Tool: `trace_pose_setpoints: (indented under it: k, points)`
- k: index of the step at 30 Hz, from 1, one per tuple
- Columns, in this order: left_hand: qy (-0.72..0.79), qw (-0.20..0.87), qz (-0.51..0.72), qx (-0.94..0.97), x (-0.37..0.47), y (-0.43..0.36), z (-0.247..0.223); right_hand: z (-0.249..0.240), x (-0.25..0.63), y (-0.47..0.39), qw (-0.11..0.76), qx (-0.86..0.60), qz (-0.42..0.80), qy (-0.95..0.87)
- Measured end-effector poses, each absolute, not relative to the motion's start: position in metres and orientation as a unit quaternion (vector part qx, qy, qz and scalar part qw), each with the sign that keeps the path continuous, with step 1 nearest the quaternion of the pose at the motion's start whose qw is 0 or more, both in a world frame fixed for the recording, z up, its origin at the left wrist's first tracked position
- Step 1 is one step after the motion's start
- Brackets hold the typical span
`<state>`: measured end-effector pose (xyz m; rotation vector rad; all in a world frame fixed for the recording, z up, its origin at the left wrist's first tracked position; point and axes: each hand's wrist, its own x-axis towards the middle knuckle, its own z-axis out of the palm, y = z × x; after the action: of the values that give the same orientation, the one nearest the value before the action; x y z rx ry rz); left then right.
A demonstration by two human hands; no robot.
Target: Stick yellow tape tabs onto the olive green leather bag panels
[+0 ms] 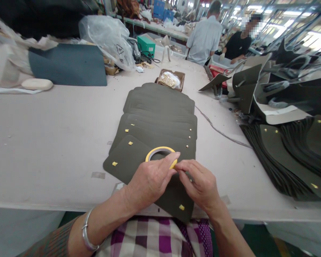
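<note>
At the far left of the table (56, 135) lies a pale oval bar (37, 84), with a dark sheet (66, 65) propped behind it and a crumpled clear bag (109, 37) further along. A green box (146, 45) stands beyond the bag, and a small carton (170, 80) of gold-coloured fittings sits just past the far end of the stack.

In the middle, a fanned stack of dark olive panels (157, 117) runs away from the person; several carry small yellow tabs (130, 143) near their edges. The nearest panel (128, 160) lies under both hands, its near corner hanging over the table edge.

The left hand (149, 180) grips a roll of yellow tape (160, 151) — thumb and fingers closed on the roll's near rim, the ring standing tilted above the nearest panel. A silver bangle (87, 232) circles that wrist. The right hand (200, 184) meets it just beside the roll, fingertips pinched together at the tape's edge; what they pinch is too small to tell.

A thin cord (219, 130) snakes across the table to the right. Further right, more olive panels (296, 157) lie heaped — above them, folded dark pieces (246, 89). Two people (205, 35) stand at the far end.
</note>
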<state>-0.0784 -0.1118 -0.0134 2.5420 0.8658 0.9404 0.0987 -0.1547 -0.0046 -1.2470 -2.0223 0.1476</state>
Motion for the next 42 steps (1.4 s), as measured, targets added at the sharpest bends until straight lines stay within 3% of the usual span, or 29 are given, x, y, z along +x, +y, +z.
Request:
trace_pose_setpoints:
  k: [6,10,12,16,19,22,28,37,42]
  points:
    - [0.306,0.179,0.252,0.901,-0.075,-0.111,-0.012,-0.016,0.100,-0.156,0.357,-0.499,-0.050,-0.788]
    - [0.327,0.146,0.220,0.907,-0.069,-0.104,-0.006,-0.017,0.099,-0.156,0.384,-0.533,-0.051,-0.753]
    - [0.325,0.103,0.217,0.915,-0.064,-0.098,-0.004,-0.016,0.097,-0.153,0.422,-0.583,0.027,-0.694]
    - [0.305,0.035,0.251,0.918,-0.055,-0.090,-0.004,-0.021,0.100,-0.139,0.503,-0.632,0.329,-0.489]
    - [0.283,0.034,0.290,0.914,-0.051,-0.090,-0.006,-0.029,0.116,-0.124,0.548,-0.627,0.412,-0.369]
    - [0.286,0.025,0.277,0.917,-0.050,-0.088,-0.012,-0.034,0.135,-0.111,0.543,-0.656,0.394,-0.346]
    - [0.307,-0.009,0.164,0.937,-0.046,-0.078,-0.028,-0.028,0.149,-0.098,0.441,-0.692,0.318,-0.476]
    - [0.311,0.015,0.156,0.937,-0.046,-0.079,-0.026,-0.022,0.146,-0.090,0.303,-0.695,0.106,-0.643]
    - [0.313,0.022,0.156,0.937,-0.046,-0.079,-0.027,-0.023,0.147,-0.087,0.289,-0.715,0.112,-0.627]
